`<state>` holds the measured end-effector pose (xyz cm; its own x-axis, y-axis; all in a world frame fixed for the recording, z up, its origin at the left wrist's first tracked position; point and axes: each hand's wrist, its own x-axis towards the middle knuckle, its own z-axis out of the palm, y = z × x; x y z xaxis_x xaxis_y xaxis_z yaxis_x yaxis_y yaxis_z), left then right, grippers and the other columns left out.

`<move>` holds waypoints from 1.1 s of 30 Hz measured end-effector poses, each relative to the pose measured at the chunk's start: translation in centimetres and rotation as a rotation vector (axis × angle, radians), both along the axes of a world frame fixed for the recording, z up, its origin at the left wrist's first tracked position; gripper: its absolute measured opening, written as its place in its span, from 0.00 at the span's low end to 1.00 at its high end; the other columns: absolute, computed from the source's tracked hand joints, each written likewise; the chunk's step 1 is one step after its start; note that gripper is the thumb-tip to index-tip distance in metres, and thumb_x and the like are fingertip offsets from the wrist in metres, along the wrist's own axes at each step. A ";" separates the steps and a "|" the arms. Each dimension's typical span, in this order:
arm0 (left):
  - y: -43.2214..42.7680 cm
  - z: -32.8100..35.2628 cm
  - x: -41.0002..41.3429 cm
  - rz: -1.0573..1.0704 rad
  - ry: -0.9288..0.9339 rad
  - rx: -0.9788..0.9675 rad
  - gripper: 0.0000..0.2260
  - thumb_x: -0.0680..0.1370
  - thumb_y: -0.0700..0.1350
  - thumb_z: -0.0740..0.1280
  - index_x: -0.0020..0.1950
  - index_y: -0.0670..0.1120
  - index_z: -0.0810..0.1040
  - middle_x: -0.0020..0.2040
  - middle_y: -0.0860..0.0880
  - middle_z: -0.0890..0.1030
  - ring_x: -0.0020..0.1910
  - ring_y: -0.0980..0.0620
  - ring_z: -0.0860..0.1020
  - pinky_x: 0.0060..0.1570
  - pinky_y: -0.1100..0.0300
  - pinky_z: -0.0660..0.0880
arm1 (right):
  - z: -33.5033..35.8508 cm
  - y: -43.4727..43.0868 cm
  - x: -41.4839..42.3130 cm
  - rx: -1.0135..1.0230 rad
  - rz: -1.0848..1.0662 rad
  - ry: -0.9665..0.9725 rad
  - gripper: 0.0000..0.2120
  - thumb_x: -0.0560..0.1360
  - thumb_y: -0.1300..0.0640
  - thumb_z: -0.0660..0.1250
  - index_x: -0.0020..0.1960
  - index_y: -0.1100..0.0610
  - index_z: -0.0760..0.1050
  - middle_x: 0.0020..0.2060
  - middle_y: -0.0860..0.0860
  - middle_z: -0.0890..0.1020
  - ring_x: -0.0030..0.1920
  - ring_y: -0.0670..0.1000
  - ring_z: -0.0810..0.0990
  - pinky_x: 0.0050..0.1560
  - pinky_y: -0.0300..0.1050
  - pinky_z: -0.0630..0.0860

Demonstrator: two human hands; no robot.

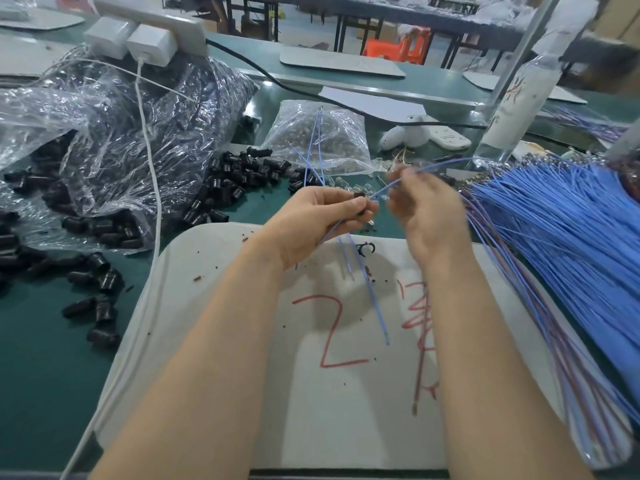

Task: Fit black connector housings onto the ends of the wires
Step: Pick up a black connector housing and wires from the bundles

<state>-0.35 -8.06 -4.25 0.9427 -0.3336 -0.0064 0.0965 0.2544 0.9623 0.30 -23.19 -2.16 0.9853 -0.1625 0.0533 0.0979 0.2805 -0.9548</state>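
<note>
Housing (360, 199), one, in left hand (311, 220), one wire (383, 189) in right hand (429, 209)

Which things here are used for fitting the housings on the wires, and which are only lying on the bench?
In use:
left hand, holding a housing
right hand, pinching a wire
wire bundle
loose housings
bag of housings

Lying about:
chargers
white cable
bottle
</note>
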 end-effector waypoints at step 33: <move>-1.3 0.1 -0.6 0.544 -0.678 0.752 0.10 0.77 0.39 0.66 0.57 0.44 0.80 0.49 0.51 0.80 0.50 0.52 0.76 0.54 0.60 0.71 | -0.2 1.9 -0.9 -0.252 -0.158 -0.224 0.08 0.80 0.61 0.61 0.47 0.63 0.76 0.35 0.54 0.80 0.32 0.44 0.80 0.37 0.36 0.77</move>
